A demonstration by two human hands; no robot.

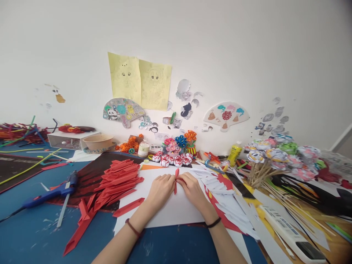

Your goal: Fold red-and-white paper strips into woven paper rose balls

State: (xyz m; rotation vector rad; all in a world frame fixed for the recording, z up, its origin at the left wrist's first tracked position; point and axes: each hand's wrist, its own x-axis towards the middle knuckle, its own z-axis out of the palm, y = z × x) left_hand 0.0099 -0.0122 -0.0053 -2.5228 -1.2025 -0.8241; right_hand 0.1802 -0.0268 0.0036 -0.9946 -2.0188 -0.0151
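Both hands meet over a white sheet of paper (170, 214) at the middle of the table. Between them is a narrow red folded paper strip (177, 172), held upright. My left hand (162, 187) pinches it from the left, its fingers curled. From the other side my right hand (191, 185) grips the same strip between thumb and fingers. A heap of red folded paper strips (118, 181) lies to the left, and one loose red strip (128, 207) rests on the sheet's left edge. White folded paper pieces (220, 194) are spread beside my right hand.
A blue hot glue gun (59, 190) lies at the left with its cord. Paper flowers on sticks (275, 157) stand at the right, near a white power strip (291, 234). Along the wall are a bowl (98, 142), a yellow bottle (234, 154) and red-white paper flowers (172, 160).
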